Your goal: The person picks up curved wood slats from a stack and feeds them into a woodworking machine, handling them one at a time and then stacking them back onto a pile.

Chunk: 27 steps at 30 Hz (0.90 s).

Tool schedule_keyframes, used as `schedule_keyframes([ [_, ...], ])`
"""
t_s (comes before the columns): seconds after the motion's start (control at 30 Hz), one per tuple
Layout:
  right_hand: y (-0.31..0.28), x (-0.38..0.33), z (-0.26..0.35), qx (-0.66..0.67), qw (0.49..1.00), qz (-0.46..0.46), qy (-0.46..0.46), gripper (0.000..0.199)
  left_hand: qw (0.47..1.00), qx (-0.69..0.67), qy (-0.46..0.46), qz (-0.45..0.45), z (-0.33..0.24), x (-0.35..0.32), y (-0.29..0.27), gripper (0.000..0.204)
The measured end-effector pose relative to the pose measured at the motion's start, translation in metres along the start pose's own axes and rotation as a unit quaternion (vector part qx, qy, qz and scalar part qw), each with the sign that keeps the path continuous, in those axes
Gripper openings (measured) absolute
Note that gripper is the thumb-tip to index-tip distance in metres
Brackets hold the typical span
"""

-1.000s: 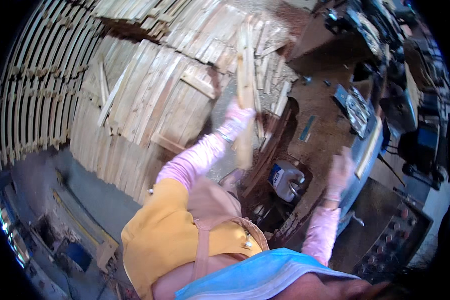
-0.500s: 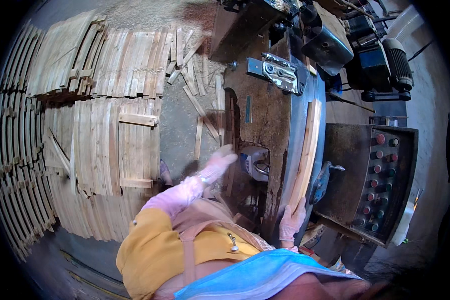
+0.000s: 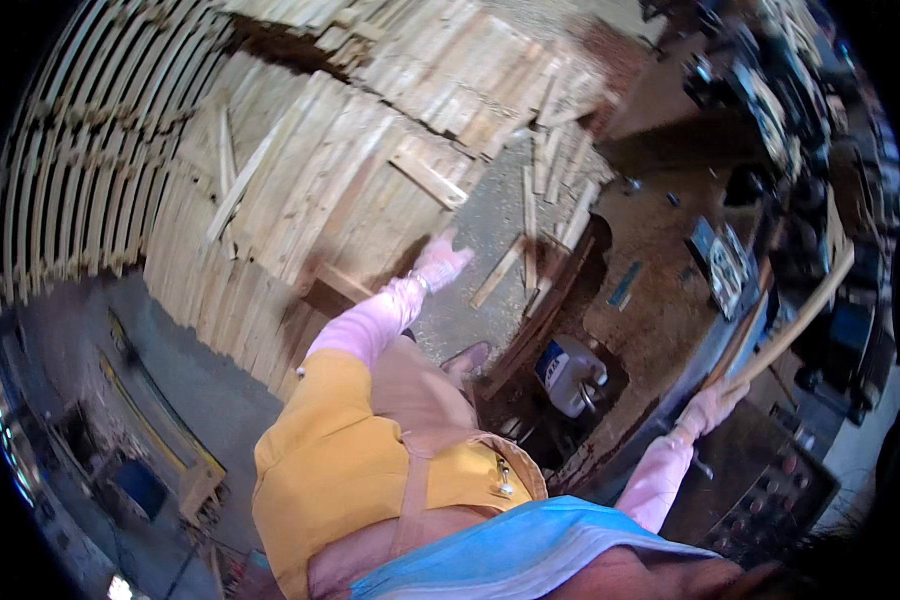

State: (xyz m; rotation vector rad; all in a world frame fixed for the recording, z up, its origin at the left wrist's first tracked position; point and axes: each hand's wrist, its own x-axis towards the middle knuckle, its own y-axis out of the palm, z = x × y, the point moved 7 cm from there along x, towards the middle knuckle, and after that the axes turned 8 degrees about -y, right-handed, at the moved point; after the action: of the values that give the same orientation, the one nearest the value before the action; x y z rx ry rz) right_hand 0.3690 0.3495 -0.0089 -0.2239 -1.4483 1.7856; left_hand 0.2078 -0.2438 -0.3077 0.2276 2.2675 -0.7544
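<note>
My left hand (image 3: pixel 438 262), in a pale pink glove, reaches out open over the sawdust-covered floor toward the stacked wooden slats (image 3: pixel 350 180); nothing is in it. My right hand (image 3: pixel 712 405), also gloved, grips the lower end of a long thin wooden slat (image 3: pixel 790 325) that angles up to the right over the edge of the dark woodworking machine (image 3: pixel 670 290). I wear a yellow top and a tan apron.
Loose slats (image 3: pixel 535 250) lie scattered on the floor near the machine. A white and blue plastic jug (image 3: pixel 570 372) sits in a recess below the machine table. A control panel (image 3: pixel 770 490) with buttons is at lower right. Rows of stacked slats (image 3: pixel 80 170) fill the left.
My view swung left toward the slat stacks. My left hand stretched farther out toward them. My right hand stays on the slat at the machine's edge, now raised at an angle.
</note>
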Motion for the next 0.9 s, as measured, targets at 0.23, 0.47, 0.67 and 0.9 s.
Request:
schedule_keyframes([
  [0.23,-0.056,-0.193,-0.009,-0.206,0.956,0.155,0.139,0.054,0.902,0.212,-0.083,-0.366,0.126,0.169,-0.194,0.086],
  [0.47,-0.073,-0.255,-0.037,-0.230,0.951,0.167,0.120,0.053,0.905,0.254,-0.125,-0.317,0.258,0.240,-0.385,0.084],
  [0.67,-0.056,-0.156,-0.040,-0.216,0.959,0.108,0.146,0.056,0.954,0.120,-0.160,-0.224,0.254,0.249,-0.374,0.070],
  [0.9,0.014,-0.056,0.014,-0.168,0.978,0.120,0.027,0.052,0.979,0.046,-0.117,-0.163,0.273,0.192,-0.291,0.065],
])
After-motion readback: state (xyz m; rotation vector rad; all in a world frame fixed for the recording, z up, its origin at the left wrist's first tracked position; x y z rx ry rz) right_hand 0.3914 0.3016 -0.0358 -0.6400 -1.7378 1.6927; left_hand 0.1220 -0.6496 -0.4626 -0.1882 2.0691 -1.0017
